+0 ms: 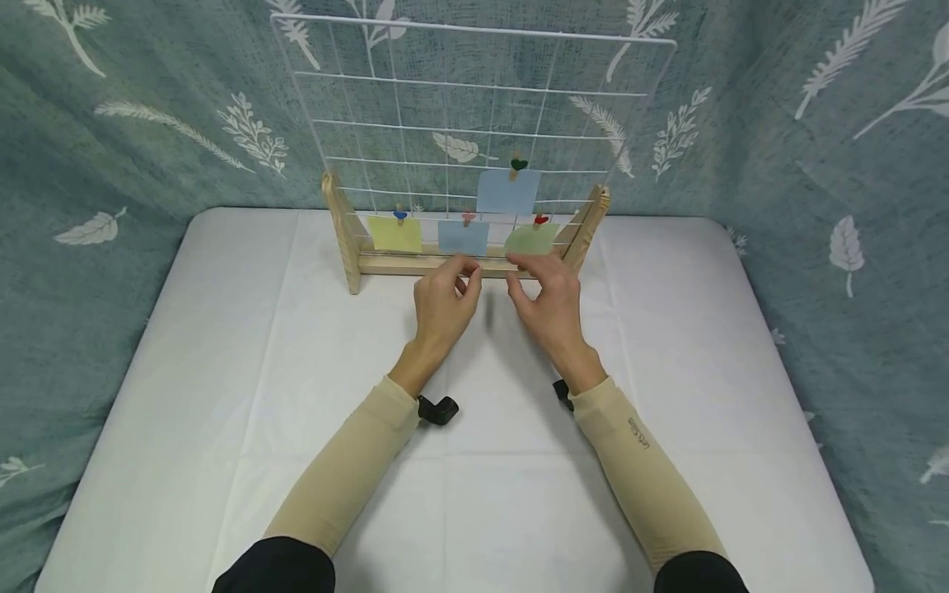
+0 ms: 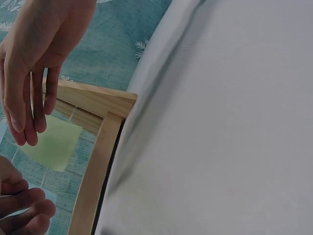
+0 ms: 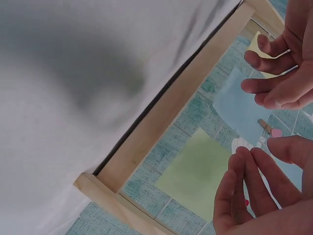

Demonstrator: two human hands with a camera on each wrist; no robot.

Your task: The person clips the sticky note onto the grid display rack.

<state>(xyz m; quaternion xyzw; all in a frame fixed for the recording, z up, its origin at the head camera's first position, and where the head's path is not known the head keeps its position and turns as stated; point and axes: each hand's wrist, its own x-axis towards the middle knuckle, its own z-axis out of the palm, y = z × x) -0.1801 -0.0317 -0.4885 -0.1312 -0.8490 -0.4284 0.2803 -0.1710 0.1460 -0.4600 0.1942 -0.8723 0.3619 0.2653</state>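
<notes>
My left hand (image 1: 445, 301) is in front of the lower blue note (image 1: 463, 237), its fingers loosely bent and the thumb near the index fingertip. Nothing shows between those fingers in the right wrist view. To its right, my right hand (image 1: 552, 305) is just below the green note (image 1: 530, 240), with thumb and fingers apart and nothing between them. A wooden clip with a pink heart (image 3: 276, 133) fixes the lower blue note to the white wire grid (image 1: 474, 30). The green note hangs from a red heart clip (image 1: 541, 220).
A yellow note (image 1: 395, 235) with a blue heart clip hangs at the left. Higher up is another blue note (image 1: 507, 193) under a dark green heart clip (image 1: 518, 165). The grid stands in a wooden base (image 1: 400, 265) at the far edge of the white-covered table (image 1: 185, 412), before a leaf-patterned curtain (image 1: 830, 165).
</notes>
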